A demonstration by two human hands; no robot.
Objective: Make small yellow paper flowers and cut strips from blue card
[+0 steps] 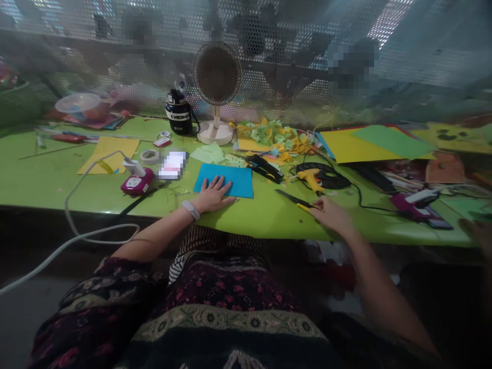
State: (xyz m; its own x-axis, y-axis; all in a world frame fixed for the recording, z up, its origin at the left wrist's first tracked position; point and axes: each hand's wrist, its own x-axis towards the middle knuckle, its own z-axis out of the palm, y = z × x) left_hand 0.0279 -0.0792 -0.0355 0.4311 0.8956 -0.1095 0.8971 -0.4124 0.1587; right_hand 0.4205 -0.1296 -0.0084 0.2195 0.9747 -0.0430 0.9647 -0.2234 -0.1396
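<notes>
My left hand (212, 197) lies flat with its fingers spread on a folded-looking sheet of blue paper (240, 179) at the table's front. To the right, my right hand (331, 212) is closed on the handle end of black-and-yellow scissors (292, 199), their blades pointing left toward the blue paper. The scissors rest on or just above the green tabletop (265, 220); I cannot tell which. Behind the paper's right edge is a black stapler (265, 168). A yellow glue gun (310, 177) lies beyond my right hand, on a round black object (334, 177).
A white fan (217, 74) and a black bottle (179, 114) stand at the back, beside cut paper pieces (269, 134). Left are a phone (172, 165), tape roll (149, 156) and purple power adapter (137, 182) with a trailing cable. Coloured sheets (346, 143) lie right; another person's hand (476, 230) shows.
</notes>
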